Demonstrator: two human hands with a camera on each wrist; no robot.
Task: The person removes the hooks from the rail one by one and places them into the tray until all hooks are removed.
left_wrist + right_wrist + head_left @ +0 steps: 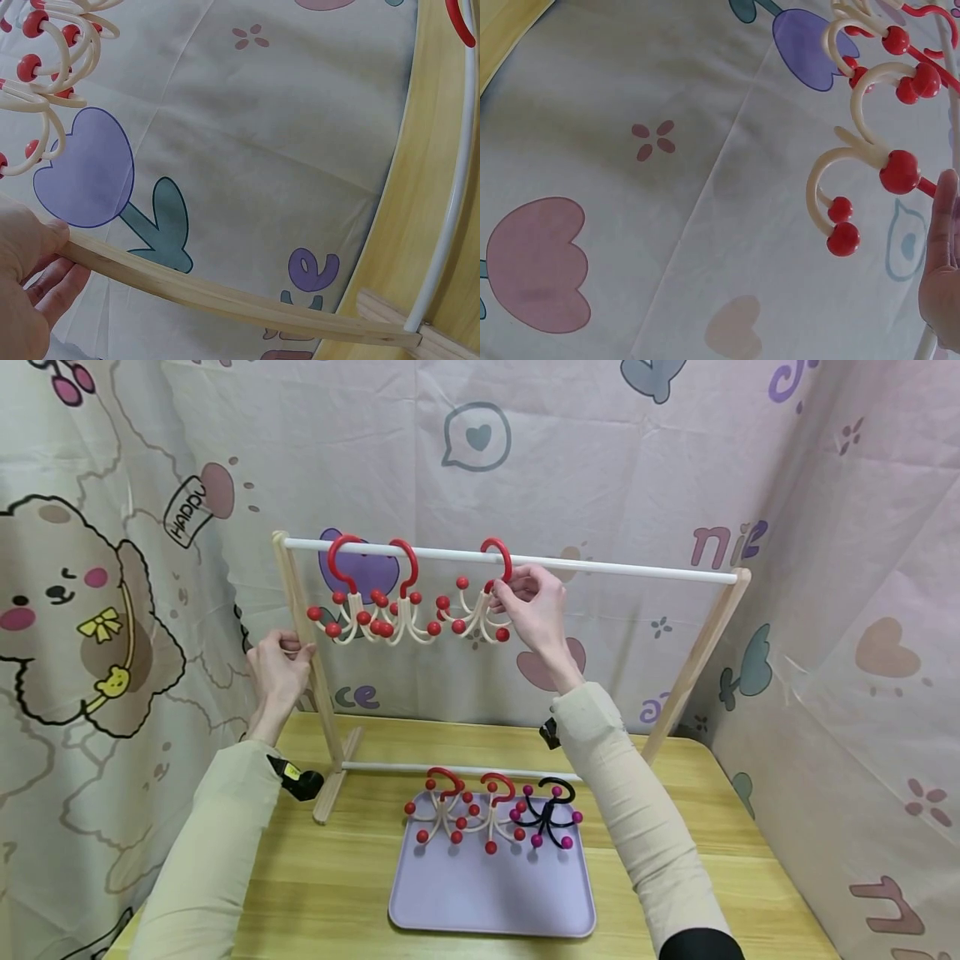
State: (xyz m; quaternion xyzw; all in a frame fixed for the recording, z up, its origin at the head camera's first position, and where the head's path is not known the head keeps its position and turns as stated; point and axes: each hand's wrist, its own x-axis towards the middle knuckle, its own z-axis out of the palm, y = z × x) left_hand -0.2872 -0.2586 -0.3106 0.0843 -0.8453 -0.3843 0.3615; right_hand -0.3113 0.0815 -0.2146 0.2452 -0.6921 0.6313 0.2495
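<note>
My right hand (536,610) pinches a cream multi-armed hanger (480,607) with red ball tips, at the base of its red hook. That hook loops over the white top rail (630,570) of a standing rack. Two similar hangers, one at the left (352,610) and one beside it (404,610), hang on the rail with their arms overlapping. My left hand (277,668) holds the rack's left wooden post (324,710); the left wrist view shows thumb and fingers around the post (225,298).
A lilac tray (491,897) lies on the wooden table (345,877) before the rack. At its back lie two red-hooked hangers (492,814) and one black hanger (548,814) with magenta tips. The rack's lower bar (390,767) runs behind it. Printed curtains (600,460) surround the table.
</note>
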